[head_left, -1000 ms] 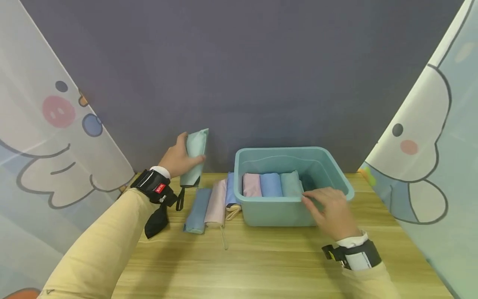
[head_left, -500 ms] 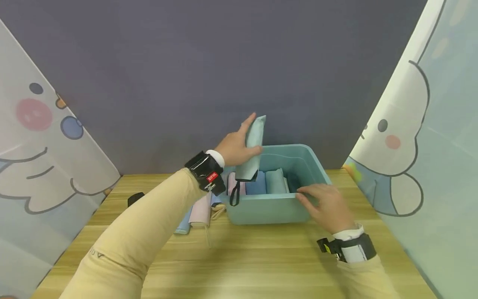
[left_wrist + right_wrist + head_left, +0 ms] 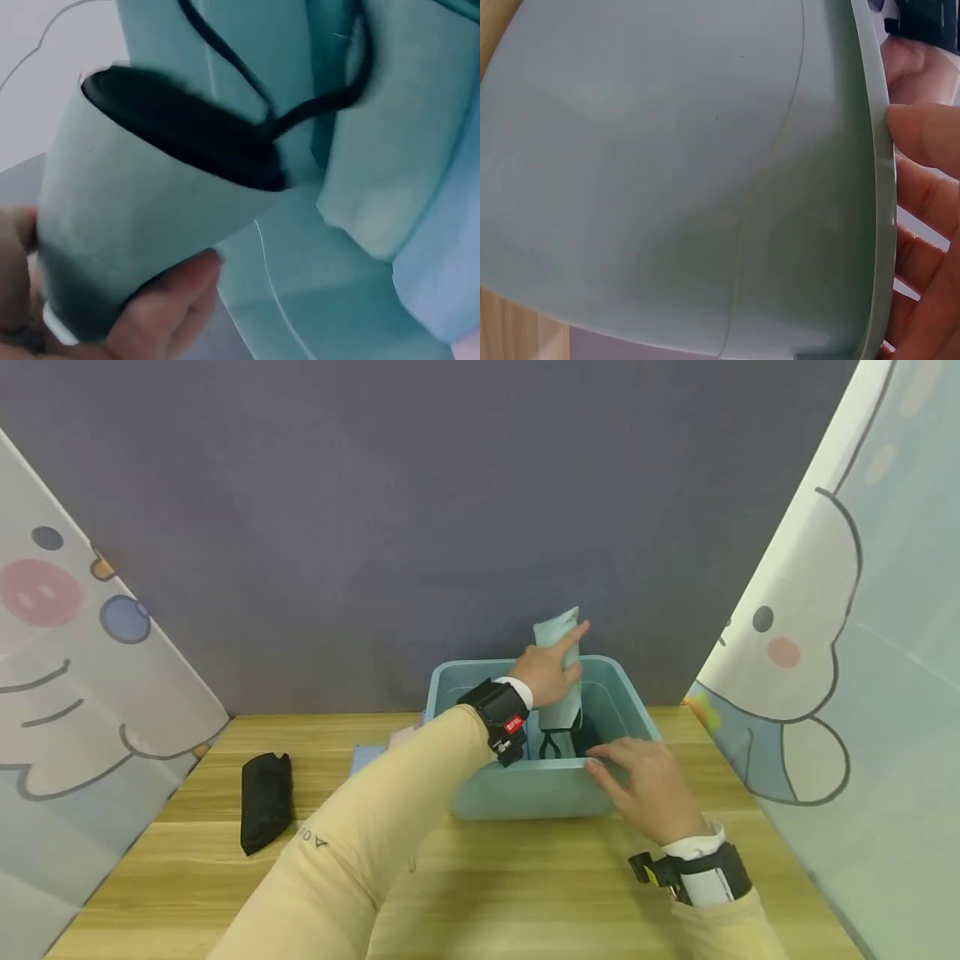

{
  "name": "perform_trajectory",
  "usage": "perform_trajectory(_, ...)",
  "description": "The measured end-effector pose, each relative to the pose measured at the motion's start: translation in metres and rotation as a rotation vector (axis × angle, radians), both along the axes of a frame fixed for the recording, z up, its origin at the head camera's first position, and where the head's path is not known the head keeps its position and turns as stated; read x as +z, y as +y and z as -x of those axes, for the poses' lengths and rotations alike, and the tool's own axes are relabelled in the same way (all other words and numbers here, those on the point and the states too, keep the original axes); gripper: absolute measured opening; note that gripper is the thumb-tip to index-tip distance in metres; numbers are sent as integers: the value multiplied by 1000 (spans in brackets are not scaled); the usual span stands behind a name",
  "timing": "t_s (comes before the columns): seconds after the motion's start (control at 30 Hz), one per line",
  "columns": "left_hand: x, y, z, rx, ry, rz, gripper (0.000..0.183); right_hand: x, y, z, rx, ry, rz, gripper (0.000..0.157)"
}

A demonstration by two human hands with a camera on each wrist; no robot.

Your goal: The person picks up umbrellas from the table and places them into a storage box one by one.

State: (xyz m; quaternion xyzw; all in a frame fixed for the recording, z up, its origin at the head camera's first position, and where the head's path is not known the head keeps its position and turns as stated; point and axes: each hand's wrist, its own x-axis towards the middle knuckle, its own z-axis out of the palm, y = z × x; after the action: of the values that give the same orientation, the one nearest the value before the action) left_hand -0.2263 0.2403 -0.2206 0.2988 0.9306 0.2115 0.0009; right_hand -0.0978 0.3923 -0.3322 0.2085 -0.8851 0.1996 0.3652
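My left hand [image 3: 543, 675] grips a pale green cloth pouch [image 3: 558, 714] above the teal bin [image 3: 528, 793], holding it upright with its lower end at the bin's opening. In the left wrist view, the pouch [image 3: 150, 180] has a flat black end and a black strap loop [image 3: 319, 109], much like a sleeved folding umbrella. Below it inside the bin lie a green bundle [image 3: 405, 127] and a blue bundle [image 3: 450, 262]. My right hand [image 3: 652, 785] pinches the bin's front rim near its right corner, thumb outside and fingers inside, as the right wrist view shows on the rim [image 3: 883, 195].
A black pouch [image 3: 266, 802] lies on the wooden table [image 3: 187, 852] at the left. Parts of a blue bundle [image 3: 365, 757] and a pink bundle [image 3: 402, 735] show behind my left sleeve. A dark wall [image 3: 360, 568] stands behind the bin, with printed curtains at both sides.
My left hand has carried the pale green pouch rightward from above the bundles on the table to above the bin. The right hand has stayed on the rim. The head view has shifted slightly.
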Motion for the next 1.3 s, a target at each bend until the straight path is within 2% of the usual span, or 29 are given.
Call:
perform_trajectory(0.17,-7,17,-3,-88,-113,101,45,1,4,-9,6,18,-3,15)
perform_trajectory(0.27,-4,26,-2,-81,-226,105,47,2,7,-13,3,19,-4,16)
perform_trajectory(0.37,-4,34,5,-48,-302,136,50,2,8,-16,-2,12,-10,16)
perform_trajectory(0.43,-8,40,12,-35,-292,214,53,1,8,-18,-6,9,-12,17)
perform_trajectory(0.5,-15,47,19,-37,-238,318,54,1,8,-19,-7,8,-15,17)
perform_trajectory(0.57,-20,52,22,-54,-187,421,56,1,8,-20,-9,10,-14,17)
perform_trajectory(0.67,-24,54,14,-84,-179,486,58,2,9,-22,-8,11,-18,17)
perform_trajectory(0.73,-25,52,5,-114,-179,522,58,3,10,-23,-10,11,-24,16)
perform_trajectory(0.83,-30,51,-7,-159,-191,545,57,3,9,-27,-11,9,-33,16)
perform_trajectory(0.93,-43,51,-13,-197,-220,553,59,1,6,-30,-12,9,-30,16)
perform_trajectory(1.07,-58,52,-17,-258,-228,565,62,-2,4,-33,-3,15,-18,15)
perform_trajectory(1.2,-61,52,-18,-309,-228,557,62,-3,4,-32,12,20,-6,15)
perform_trajectory(1.3,-63,50,-16,-297,-246,527,63,-3,4,-30,15,14,-7,15)
